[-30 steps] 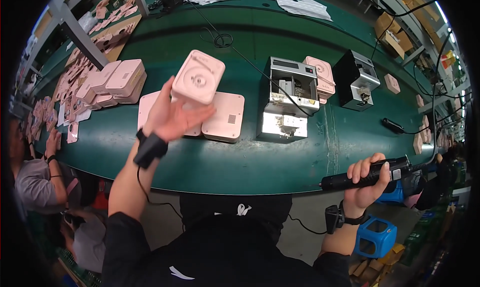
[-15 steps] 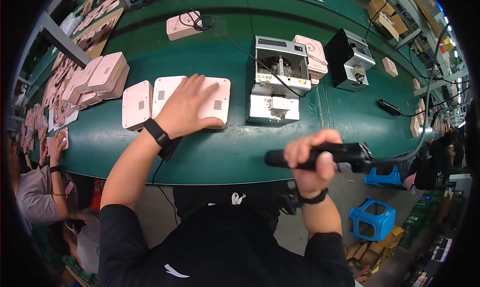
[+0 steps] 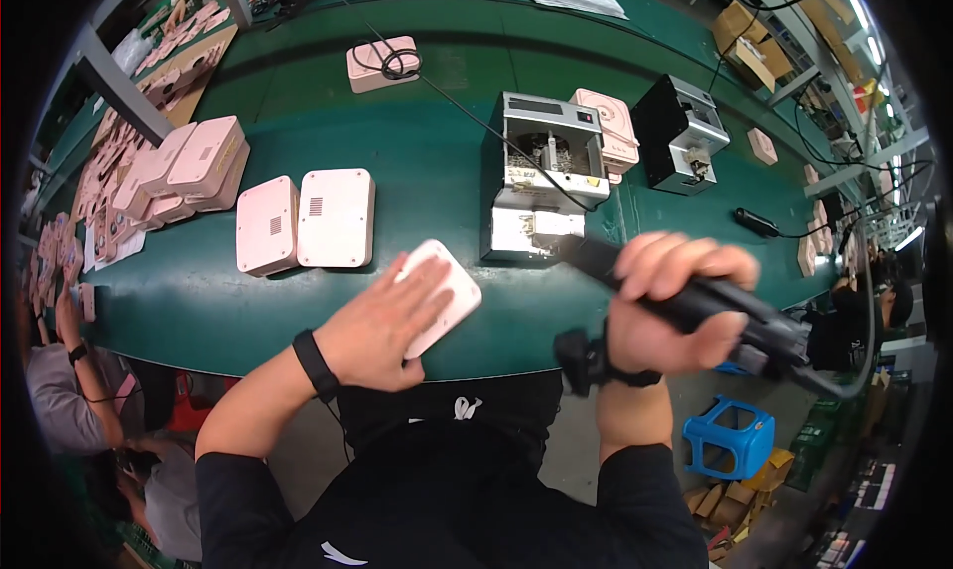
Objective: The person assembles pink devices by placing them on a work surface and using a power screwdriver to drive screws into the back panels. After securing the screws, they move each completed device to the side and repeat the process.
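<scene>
The person's left hand point(image 3: 382, 326) is lying flat on a pink box point(image 3: 442, 293) at the near edge of the green worktop point(image 3: 417, 162), its grip spread wide and pressing down on the box rather than closing around it. The box is sitting tilted, just in front and to the left of the grey machine point(image 3: 544, 177). The right hand point(image 3: 670, 301) is wrapping its grip tightly around a black power screwdriver point(image 3: 695, 301), holding it in the air just off the worktop's near edge, to the right of the box, with its tip pointing toward the grey machine. Two more pink boxes point(image 3: 306, 219) are lying side by side to the left of the machine, farther back than the held one. A black device point(image 3: 680, 132) is standing just right of the machine, and a pile of pink covers point(image 3: 189, 167) is resting well to its left.
</scene>
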Available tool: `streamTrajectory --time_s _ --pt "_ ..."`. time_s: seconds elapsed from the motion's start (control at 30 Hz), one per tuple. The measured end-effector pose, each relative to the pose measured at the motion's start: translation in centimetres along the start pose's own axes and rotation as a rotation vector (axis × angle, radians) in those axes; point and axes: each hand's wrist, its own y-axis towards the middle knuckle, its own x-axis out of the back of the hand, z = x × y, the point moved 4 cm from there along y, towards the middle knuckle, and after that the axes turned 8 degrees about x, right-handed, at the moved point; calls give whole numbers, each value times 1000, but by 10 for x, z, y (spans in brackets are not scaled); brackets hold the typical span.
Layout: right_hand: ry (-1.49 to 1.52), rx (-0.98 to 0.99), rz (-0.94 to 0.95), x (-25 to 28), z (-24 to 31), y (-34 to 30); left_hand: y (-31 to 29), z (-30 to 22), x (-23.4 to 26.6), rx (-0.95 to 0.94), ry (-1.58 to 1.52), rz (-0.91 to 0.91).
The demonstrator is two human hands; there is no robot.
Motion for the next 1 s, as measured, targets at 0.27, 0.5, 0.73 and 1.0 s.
streamTrajectory --time_s 0.27,0.5,0.73,1.0 --pt "-467 69 45 20 -24 52 -9 -22 -3 -47 -36 -77" --pt "-115 -355 -24 19 -27 17 -5 -12 -46 147 -419 -227" --pt "-285 -416 -16 28 -43 11 26 -24 -53 111 -448 -312" --pt "-242 -442 27 38 -11 -10 33 -27 -52 136 -432 -364"
